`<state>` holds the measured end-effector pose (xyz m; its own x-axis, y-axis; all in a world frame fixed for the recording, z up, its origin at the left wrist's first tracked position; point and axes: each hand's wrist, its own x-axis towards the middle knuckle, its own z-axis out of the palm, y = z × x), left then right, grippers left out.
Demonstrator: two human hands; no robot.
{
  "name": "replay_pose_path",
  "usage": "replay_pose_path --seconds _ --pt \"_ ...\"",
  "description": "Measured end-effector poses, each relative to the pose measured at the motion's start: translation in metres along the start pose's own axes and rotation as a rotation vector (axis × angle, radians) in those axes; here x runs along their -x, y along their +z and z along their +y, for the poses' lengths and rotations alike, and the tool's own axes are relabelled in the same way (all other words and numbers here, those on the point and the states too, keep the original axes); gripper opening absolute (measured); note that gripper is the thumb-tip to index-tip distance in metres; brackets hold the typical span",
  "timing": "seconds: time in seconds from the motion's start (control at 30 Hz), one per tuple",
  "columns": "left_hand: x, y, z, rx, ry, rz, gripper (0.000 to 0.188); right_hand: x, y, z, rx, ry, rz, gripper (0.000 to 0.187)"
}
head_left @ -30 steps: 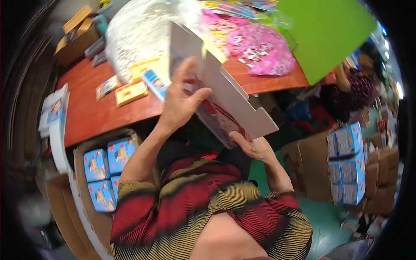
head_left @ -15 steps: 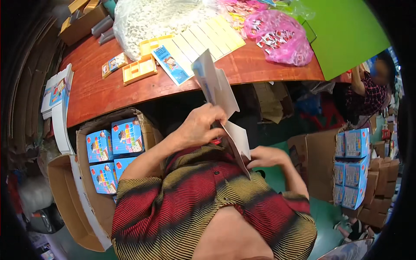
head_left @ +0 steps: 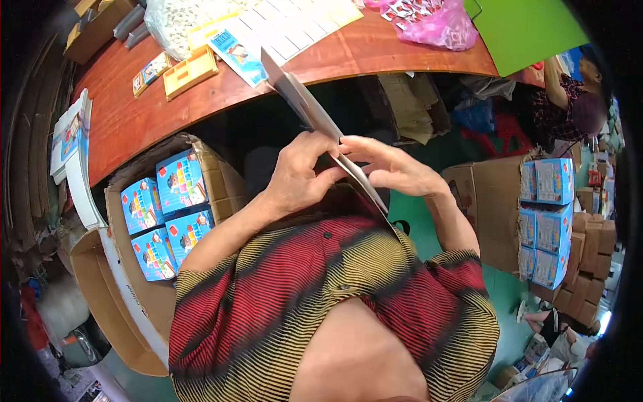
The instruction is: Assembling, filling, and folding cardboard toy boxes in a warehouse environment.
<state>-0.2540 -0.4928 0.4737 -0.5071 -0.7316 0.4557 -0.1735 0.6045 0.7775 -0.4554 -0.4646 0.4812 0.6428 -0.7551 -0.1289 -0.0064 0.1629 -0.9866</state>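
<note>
In front of my chest stands a flat carton blank (head_left: 305, 100), seen nearly edge-on, its pale face toward the right. My left hand (head_left: 301, 167) grips it at mid-length, fingers curled, thumb pointing inward. My right hand (head_left: 402, 167) presses on its other face, fingertips near the left hand and thumb against the card. The blank's far end reaches up to the table edge, next to a blue printed card (head_left: 236, 57). Its near end is close to my striped shirt. The card hides some of my left fingertips.
The red-brown table (head_left: 134, 134) carries yellow plastic trays (head_left: 191, 74), a pink bag of small packets (head_left: 445, 30) and a green board (head_left: 529, 33). Cartons of blue boxes stand left (head_left: 181, 177) and right (head_left: 552, 181). A person (head_left: 569, 100) sits at the far right.
My right hand has risen along the blank to beside my left hand. The blank's flaps, spread before, now lie flatter together. The view has tilted, shifting the table upward.
</note>
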Motion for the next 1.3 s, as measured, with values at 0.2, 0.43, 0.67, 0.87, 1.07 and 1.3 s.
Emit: replay_pose_path --seconds 0.2,0.43,0.67,0.87,1.07,1.3 --pt "0.0 0.002 0.003 0.026 0.04 -0.07 0.031 0.007 0.011 -0.02 0.051 0.028 0.052 0.057" --pt "0.005 -0.007 0.0 -0.005 0.03 -0.119 0.032 0.014 0.03 -0.041 1.03 -0.036 0.427 0.047" --pt "0.011 -0.049 0.0 -0.051 0.011 -0.289 0.012 0.02 -0.033 -0.015 0.527 0.104 0.473 0.028" --pt "0.044 -0.086 0.02 0.043 -0.356 -0.176 0.01 0.031 -0.037 -0.027 0.335 0.162 0.58 0.02" --pt "0.087 -0.07 0.035 -0.015 -0.451 -0.12 0.011 0.027 -0.023 -0.039 0.463 0.194 0.412 0.017" --pt "0.078 -0.038 -0.05 -0.075 -0.66 0.182 0.02 -0.051 -0.07 0.017 0.36 0.244 0.472 0.021"
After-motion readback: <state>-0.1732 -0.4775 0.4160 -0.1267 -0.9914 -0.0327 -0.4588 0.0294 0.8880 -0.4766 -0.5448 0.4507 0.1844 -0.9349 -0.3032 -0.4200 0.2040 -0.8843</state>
